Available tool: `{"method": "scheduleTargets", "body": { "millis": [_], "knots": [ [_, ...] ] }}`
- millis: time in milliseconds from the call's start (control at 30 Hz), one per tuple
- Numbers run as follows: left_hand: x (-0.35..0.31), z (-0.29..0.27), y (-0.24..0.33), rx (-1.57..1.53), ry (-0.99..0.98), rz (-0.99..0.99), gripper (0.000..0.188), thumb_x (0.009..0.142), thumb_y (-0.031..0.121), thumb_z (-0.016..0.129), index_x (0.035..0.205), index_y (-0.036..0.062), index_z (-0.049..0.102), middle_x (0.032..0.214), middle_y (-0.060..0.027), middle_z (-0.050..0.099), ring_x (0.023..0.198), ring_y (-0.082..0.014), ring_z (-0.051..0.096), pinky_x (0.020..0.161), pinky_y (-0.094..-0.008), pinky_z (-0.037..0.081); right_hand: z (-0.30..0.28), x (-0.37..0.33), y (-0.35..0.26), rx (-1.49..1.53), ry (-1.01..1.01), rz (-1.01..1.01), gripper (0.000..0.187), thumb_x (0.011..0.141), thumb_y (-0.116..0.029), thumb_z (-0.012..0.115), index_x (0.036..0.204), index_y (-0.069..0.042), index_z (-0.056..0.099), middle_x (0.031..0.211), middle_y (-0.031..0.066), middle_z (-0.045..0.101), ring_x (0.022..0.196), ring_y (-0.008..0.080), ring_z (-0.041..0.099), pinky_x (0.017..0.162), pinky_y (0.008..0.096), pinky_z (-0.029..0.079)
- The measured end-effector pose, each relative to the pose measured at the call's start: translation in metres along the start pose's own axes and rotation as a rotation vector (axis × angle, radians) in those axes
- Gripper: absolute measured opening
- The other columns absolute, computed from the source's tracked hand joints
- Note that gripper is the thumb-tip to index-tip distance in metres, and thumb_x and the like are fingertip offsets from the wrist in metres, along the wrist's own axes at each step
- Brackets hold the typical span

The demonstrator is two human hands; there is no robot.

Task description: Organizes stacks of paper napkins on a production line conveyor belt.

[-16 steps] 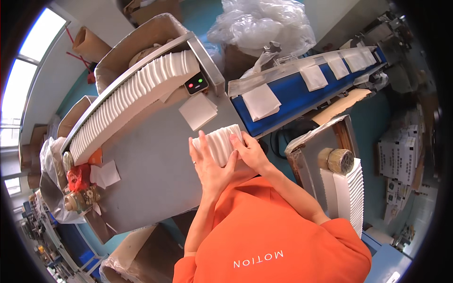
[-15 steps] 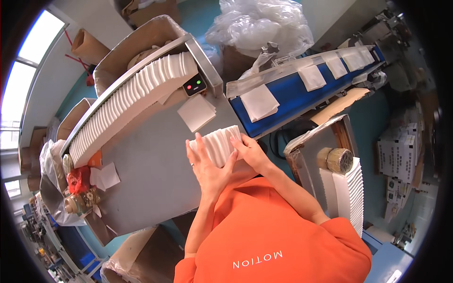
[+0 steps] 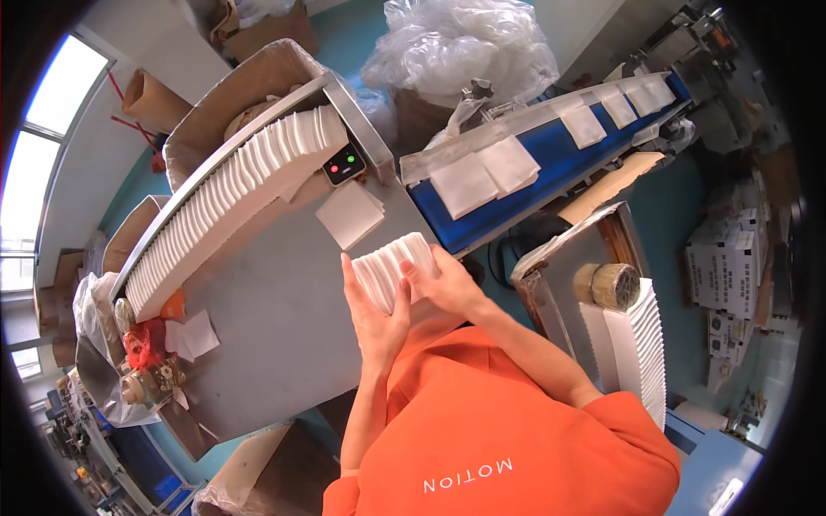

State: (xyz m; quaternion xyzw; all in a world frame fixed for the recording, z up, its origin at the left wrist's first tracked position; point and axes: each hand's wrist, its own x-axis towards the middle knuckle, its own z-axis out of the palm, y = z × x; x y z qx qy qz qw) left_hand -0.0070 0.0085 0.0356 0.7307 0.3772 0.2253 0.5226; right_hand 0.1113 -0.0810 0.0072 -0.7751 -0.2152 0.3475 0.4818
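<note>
A bundle of folded white napkins (image 3: 385, 268) is held between my two hands at the near right edge of the grey table (image 3: 267, 318). My left hand (image 3: 377, 327) presses against its left end, fingers along the side and thumb at the near face. At the right end, my right hand (image 3: 452, 288) wraps round the bundle with its thumb over the top folds. Just beyond lies a small pile of flat napkins (image 3: 348, 215). A long row of upright napkins (image 3: 237, 185) lines the table's far left side.
A blue conveyor belt (image 3: 447, 230) carries several napkins (image 3: 465, 185) at the right. Near the row's far end sits a black device (image 3: 344, 165) with red and green lights. Another napkin row (image 3: 637, 340) stands right, beside a tape roll (image 3: 615, 286). Loose napkins (image 3: 191, 334) lie left.
My left fingers have moved from over the bundle's top to its left end. My right thumb has shifted inward over the folds. On the belt, napkins have travelled nearer, two now touching or overlapping.
</note>
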Motion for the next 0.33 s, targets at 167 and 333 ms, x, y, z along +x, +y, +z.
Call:
{"method": "scheduleTargets", "body": {
  "millis": [167,333],
  "knots": [
    [-0.004,0.004,-0.008,0.132,0.03,0.077,0.092,0.085,0.026,0.076,0.153,0.0002,0.019,0.154,-0.0258,0.025,0.144,-0.0409,0.026,0.115,-0.0475,0.029,0.001,0.008,0.014,0.558,-0.126,0.205,0.042,0.101,-0.036,0.056,0.113,0.003,0.063,0.101,0.0062,0.065,0.095,0.013,0.057,0.083,0.0277,0.048],
    [-0.002,0.003,-0.001,0.158,-0.071,0.026,0.098,0.083,0.03,0.078,0.156,0.0092,0.016,0.157,-0.0245,0.018,0.147,-0.0436,0.019,0.116,-0.0521,0.026,0.002,0.006,0.017,0.25,-0.077,0.018,0.06,0.091,-0.049,0.069,0.127,-0.002,0.058,0.116,0.0125,0.065,0.106,0.0166,0.06,0.092,0.0259,0.047]
  ]
}}
